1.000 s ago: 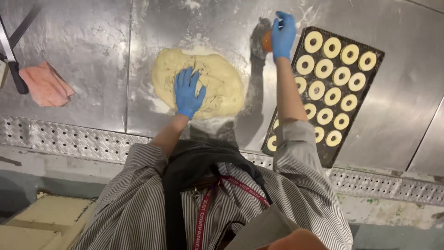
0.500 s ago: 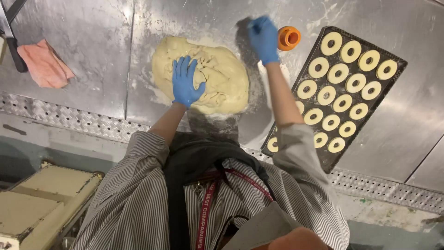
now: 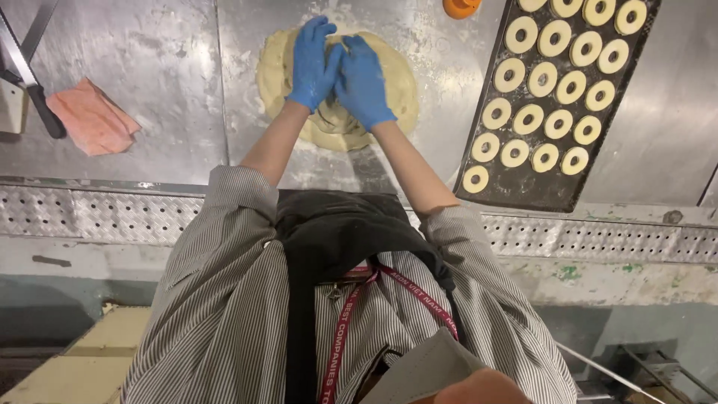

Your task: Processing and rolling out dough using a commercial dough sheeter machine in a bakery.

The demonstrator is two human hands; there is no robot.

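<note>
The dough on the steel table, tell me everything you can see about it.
The dough is a pale yellow, flattened, roughly round slab lying on the floured steel table. Its surface looks soft and uneven, with swirled folds near the front edge. Both blue-gloved hands rest on it side by side, the left hand and the right hand, covering its middle. A dark tray of ring-shaped dough pieces lies apart to its right, and an orange cutter sits beyond it.

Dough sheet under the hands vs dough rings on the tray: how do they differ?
The dough sheet is one large, irregular slab lying on the floured steel table; the dough rings are many small, uniform rounds with holes, set in rows on the dark tray. Both are pale, raw dough.
</note>
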